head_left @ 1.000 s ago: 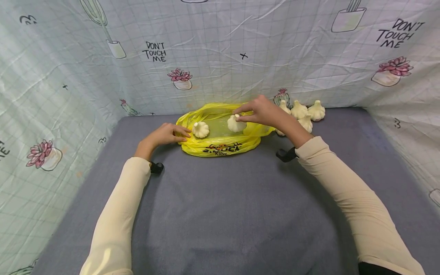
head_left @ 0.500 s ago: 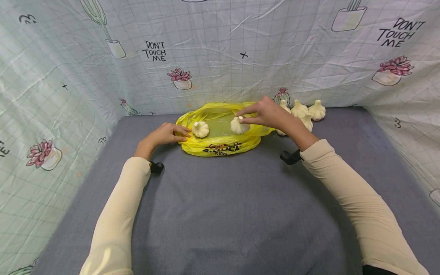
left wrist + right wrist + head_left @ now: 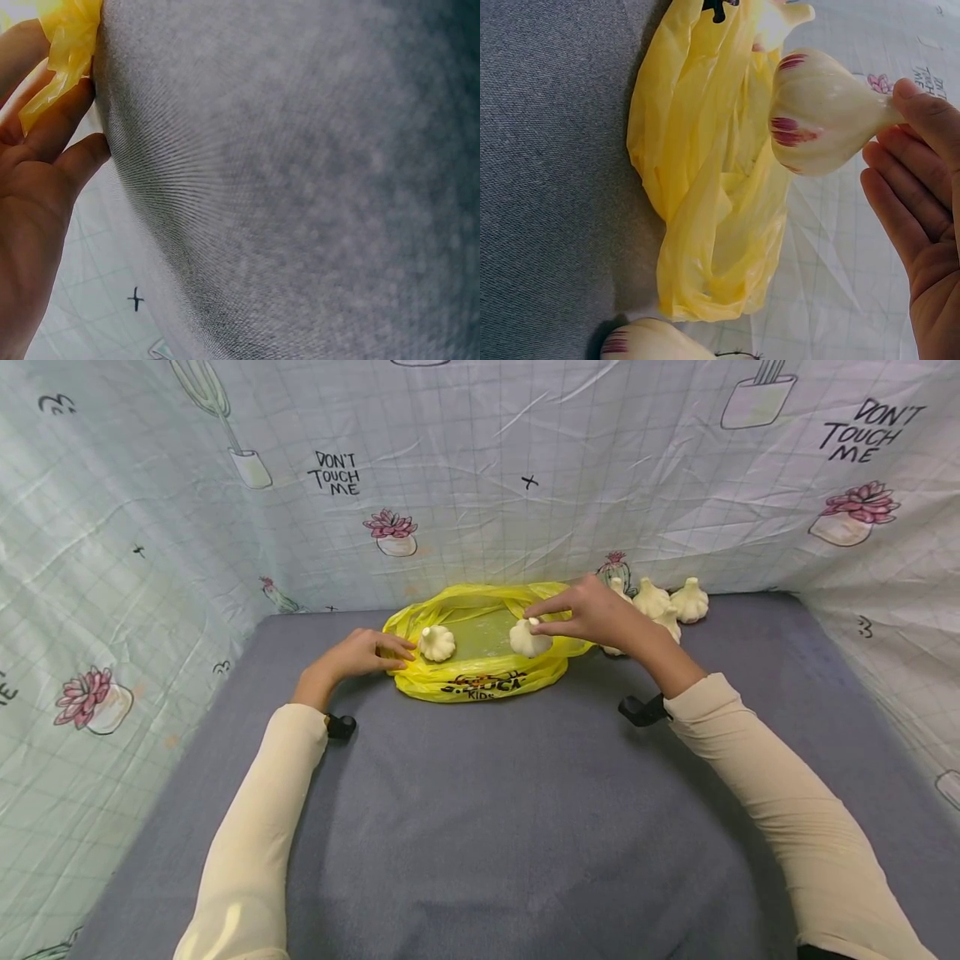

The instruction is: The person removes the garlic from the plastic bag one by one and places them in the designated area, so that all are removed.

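Observation:
A yellow plastic bag with black lettering lies spread at the back of the table, its mouth facing up. Inside, at the left, stands one garlic bulb. My right hand pinches a second garlic bulb by its stem, over the bag's right part; the right wrist view shows purple streaks on its white skin. At the bag's left rim, my left hand holds the edge; in the left wrist view the yellow plastic passes between the fingers.
Several more garlic bulbs cluster right of the bag, partly behind the right forearm. A grey cloth covers the table. A printed white curtain hangs close behind the bag and along both sides.
My right hand has moved slightly right and toward the front, carrying the pinched garlic bulb with it. The left hand and the bulb in the bag have stayed in place.

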A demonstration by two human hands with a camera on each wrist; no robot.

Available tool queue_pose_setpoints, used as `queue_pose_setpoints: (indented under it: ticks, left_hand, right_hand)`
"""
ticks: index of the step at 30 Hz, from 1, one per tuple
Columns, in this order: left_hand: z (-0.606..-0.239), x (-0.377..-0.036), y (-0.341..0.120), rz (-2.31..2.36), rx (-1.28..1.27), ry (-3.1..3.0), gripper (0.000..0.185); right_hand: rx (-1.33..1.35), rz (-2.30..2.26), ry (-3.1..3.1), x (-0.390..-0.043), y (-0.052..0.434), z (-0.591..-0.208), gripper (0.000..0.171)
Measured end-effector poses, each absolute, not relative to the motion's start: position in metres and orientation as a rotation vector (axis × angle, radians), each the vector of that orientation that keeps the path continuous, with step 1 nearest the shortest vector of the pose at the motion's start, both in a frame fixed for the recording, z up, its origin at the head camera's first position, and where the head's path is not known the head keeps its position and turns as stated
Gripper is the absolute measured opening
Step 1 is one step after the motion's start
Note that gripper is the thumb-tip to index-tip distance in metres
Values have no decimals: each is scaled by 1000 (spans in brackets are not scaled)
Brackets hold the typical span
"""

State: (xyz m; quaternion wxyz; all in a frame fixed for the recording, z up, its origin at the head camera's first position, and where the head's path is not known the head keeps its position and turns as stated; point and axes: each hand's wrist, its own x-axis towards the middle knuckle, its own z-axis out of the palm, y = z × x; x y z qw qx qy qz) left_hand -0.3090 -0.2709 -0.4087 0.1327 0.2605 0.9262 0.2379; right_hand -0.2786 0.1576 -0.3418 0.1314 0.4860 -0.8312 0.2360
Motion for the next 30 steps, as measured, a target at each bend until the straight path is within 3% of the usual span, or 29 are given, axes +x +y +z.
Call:
queue_pose_setpoints:
  ticks: [30]
  left_hand:
    - [-406, -310, -271, 693, 746, 2688, 24]
  right_hand:
    - [1260, 703, -2495, -275, 189, -349, 27]
